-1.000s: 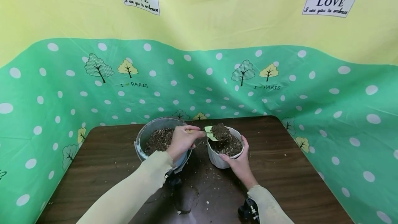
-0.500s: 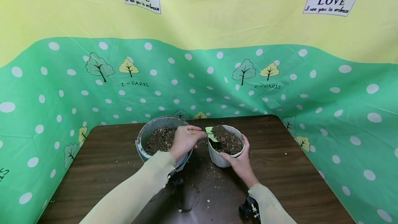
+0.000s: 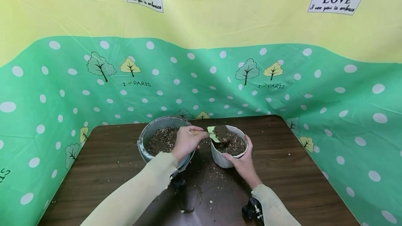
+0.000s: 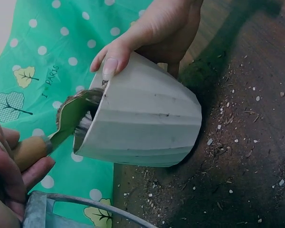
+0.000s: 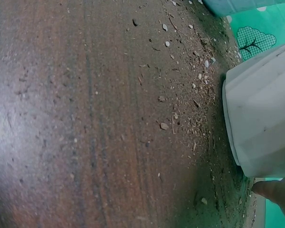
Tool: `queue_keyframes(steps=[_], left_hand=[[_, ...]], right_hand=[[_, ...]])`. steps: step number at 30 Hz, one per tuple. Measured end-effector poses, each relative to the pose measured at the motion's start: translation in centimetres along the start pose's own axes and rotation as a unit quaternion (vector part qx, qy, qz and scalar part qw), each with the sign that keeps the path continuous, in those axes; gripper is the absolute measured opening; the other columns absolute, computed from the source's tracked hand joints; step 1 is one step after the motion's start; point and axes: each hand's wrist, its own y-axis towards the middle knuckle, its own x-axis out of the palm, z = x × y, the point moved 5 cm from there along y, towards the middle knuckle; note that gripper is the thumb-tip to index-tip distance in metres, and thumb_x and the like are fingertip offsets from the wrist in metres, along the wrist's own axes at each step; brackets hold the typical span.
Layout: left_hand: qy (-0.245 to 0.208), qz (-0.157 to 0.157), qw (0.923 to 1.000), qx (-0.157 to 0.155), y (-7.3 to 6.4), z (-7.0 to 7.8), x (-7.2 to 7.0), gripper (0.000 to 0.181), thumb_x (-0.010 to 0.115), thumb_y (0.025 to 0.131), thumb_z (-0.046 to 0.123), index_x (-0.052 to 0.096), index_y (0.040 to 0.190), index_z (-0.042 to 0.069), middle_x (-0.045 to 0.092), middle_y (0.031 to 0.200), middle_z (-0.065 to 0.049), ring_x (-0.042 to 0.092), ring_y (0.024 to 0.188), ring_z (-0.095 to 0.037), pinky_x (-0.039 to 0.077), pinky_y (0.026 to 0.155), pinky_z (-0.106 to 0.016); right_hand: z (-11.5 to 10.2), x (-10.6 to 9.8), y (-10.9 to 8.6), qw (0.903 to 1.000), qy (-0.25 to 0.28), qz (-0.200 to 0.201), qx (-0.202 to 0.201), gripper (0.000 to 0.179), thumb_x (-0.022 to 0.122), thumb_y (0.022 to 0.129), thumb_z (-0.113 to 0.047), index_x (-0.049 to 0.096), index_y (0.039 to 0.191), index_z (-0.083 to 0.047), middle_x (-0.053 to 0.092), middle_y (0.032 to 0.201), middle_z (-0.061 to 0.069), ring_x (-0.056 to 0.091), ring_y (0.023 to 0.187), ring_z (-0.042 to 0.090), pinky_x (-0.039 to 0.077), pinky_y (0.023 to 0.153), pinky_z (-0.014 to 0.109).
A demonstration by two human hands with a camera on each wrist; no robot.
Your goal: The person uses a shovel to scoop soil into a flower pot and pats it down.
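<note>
The left hand (image 3: 186, 143) has its fingers curled round the handle of a trowel (image 3: 211, 134), whose blade lies over the near-bucket side of the pot (image 3: 221, 159). The right hand (image 3: 242, 163) grips the pot, fingers spread round its side. Only the head view shows the soil (image 3: 238, 144) in the pot and more in the bucket (image 3: 142, 145) beside it. The left wrist view adds the blade's green back and the right thumb at the rim; the right wrist view, grit (image 5: 194, 102) on the table (image 5: 109, 123) by the pot's base.
</note>
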Motion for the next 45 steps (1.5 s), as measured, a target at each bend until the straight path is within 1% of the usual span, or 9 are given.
queue_keyframes(steps=[5,7,12,14,19,26,29,37,45], left_hand=[[0.006,0.0,1.0,-0.001,0.0,0.1,0.0,0.027,0.081,0.082,0.021,0.075,0.103,0.004,0.074,0.077,0.001,0.056,0.046,-0.014,0.047,0.047,-0.028],[0.007,0.001,1.0,-0.001,0.0,0.1,0.0,0.026,0.081,0.083,0.021,0.075,0.102,0.005,0.074,0.076,0.001,0.06,0.049,-0.025,0.047,0.047,-0.026],[0.008,0.0,1.0,-0.003,0.0,0.1,0.0,0.023,0.081,0.083,0.021,0.075,0.101,0.007,0.074,0.077,0.001,0.064,0.054,-0.031,0.049,0.049,-0.03],[0.006,0.0,1.0,0.001,0.0,0.1,-0.1,0.023,0.081,0.083,0.02,0.075,0.101,0.006,0.074,0.077,-0.001,0.063,0.051,-0.024,0.05,0.049,-0.03],[0.004,0.011,0.9999,0.01,-0.1,0.2,-0.2,0.02,0.08,0.084,0.018,0.075,0.099,0.006,0.073,0.075,-0.005,0.063,0.05,-0.024,0.049,0.047,-0.027],[0.001,0.027,0.9996,0.013,-0.3,0.3,-0.2,0.018,0.078,0.087,0.015,0.075,0.102,0.006,0.073,0.08,-0.009,0.065,0.053,-0.033,0.048,0.045,-0.025],[0.007,0.034,0.9991,0.025,-0.3,0.3,-0.3,0.018,0.076,0.088,0.011,0.074,0.104,0.005,0.072,0.081,-0.012,0.064,0.052,-0.033,0.048,0.043,-0.025],[0.013,0.043,0.9978,0.048,-0.4,0.2,-0.3,0.019,0.07,0.091,0.003,0.075,0.109,0.007,0.069,0.088,-0.015,0.065,0.057,-0.043,0.049,0.042,-0.027],[0.023,0.048,0.9957,0.076,-0.7,0.4,-0.4,0.02,0.068,0.092,0.001,0.075,0.11,0.007,0.07,0.097,-0.013,0.064,0.051,-0.028,0.051,0.045,-0.029]], right_hand=[[0.5,0.0,0.2,0.9998,-0.006,0.006,-0.016,0.112,0.082,0.074,0.001,0.006,0.155,-0.006,0.021,0.154,0.023,0.027,0.137,0.036,0.022,0.11,0.045],[1.4,0.0,0.5,0.9997,-0.008,0.01,-0.022,0.113,0.083,0.074,0.0,0.006,0.156,-0.01,0.022,0.154,0.02,0.028,0.137,0.034,0.022,0.11,0.043],[2.1,-0.1,0.6,0.9995,-0.005,0.013,-0.027,0.112,0.084,0.074,-0.002,0.008,0.156,-0.013,0.023,0.154,0.016,0.028,0.137,0.03,0.02,0.112,0.043],[2.0,-0.1,0.6,0.9995,-0.005,0.013,-0.028,0.112,0.084,0.074,-0.002,0.008,0.156,-0.013,0.023,0.154,0.016,0.028,0.137,0.03,0.02,0.112,0.044],[2.0,0.0,0.7,0.9995,-0.003,0.014,-0.029,0.112,0.085,0.074,-0.001,0.009,0.156,-0.011,0.024,0.154,0.016,0.028,0.137,0.03,0.02,0.112,0.044],[2.0,0.0,0.7,0.9995,-0.003,0.015,-0.026,0.112,0.084,0.073,0.0,0.009,0.155,-0.011,0.023,0.155,0.018,0.027,0.138,0.032,0.021,0.112,0.045],[1.7,0.0,0.6,0.9998,-0.003,0.011,-0.018,0.112,0.084,0.074,0.0,0.008,0.156,-0.012,0.021,0.155,0.017,0.026,0.139,0.031,0.02,0.112,0.044],[-1.5,0.3,-0.4,0.9999,0.009,-0.006,-0.01,0.108,0.08,0.075,0.003,0.006,0.153,-0.001,0.017,0.155,0.025,0.024,0.139,0.037,0.021,0.111,0.046],[-1.7,0.3,-0.5,0.9999,0.007,-0.004,-0.007,0.106,0.08,0.076,0.003,0.007,0.153,-0.001,0.015,0.155,0.026,0.023,0.139,0.037,0.019,0.112,0.046]])
